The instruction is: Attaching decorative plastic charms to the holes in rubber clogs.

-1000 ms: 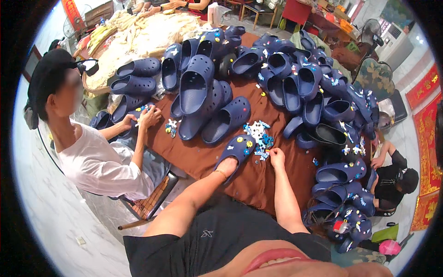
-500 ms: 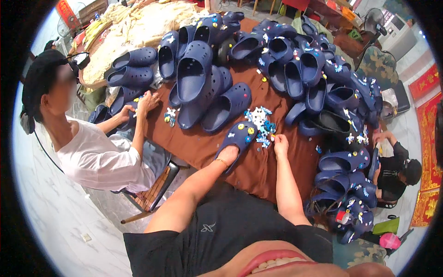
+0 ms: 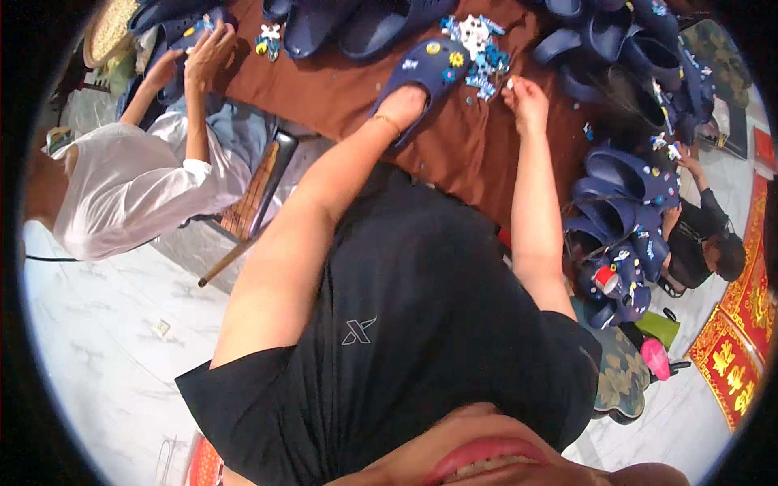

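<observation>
My left hand (image 3: 403,108) reaches into the foot opening of a navy clog (image 3: 421,68) and holds it on the brown cloth; the fingers are hidden inside. Several charms, among them a yellow flower, sit on the clog's upper. To its right, my right hand (image 3: 528,105) is closed in a pinch on a small white and orange shoe charm (image 3: 510,83), just above the cloth. Touching the clog's toe side is a pile of white and blue shoe charms (image 3: 478,53), close to my right fingertips.
Brown cloth (image 3: 324,101) covers the table. More navy clogs (image 3: 381,32) lie at its far side, and others (image 3: 617,174) are heaped on the right. On the left a person in a white shirt (image 3: 154,182) handles a clog. Another person in black (image 3: 698,231) is at the right.
The view has tipped down, so the table sits higher in the picture. My right hand has drawn slightly away from the charm pile with the small shoe charm. My left hand stays in the clog.
</observation>
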Tool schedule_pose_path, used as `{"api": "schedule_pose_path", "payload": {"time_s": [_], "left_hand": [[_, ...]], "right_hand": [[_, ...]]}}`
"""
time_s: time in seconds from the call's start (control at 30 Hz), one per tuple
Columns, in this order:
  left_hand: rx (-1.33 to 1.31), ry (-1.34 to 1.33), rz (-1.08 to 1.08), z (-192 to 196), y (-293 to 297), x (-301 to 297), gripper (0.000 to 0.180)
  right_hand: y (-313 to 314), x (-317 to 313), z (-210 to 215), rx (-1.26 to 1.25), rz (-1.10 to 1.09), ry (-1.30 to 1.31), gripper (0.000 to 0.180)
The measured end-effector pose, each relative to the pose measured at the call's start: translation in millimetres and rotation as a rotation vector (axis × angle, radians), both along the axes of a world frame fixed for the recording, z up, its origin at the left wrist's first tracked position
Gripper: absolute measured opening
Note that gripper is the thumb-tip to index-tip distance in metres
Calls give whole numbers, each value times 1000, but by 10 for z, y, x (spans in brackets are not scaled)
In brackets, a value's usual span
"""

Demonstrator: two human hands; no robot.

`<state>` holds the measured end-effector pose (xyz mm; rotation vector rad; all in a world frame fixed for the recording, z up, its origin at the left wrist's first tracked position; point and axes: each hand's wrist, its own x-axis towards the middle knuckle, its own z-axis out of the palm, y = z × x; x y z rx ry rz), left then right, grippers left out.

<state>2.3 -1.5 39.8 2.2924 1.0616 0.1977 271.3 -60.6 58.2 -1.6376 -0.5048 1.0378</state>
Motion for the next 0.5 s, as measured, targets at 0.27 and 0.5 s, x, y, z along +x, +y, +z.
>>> {"api": "schedule_pose_path", "payload": {"time_s": [0.27,0.5], "left_hand": [[-15,-46,61,82,-5,25,31],[-57,56,27,30,3,12,31]], "right_hand": [[280,-388,276,12,-5,55,18],[470,-788,328,2,176,-138,15]]}}
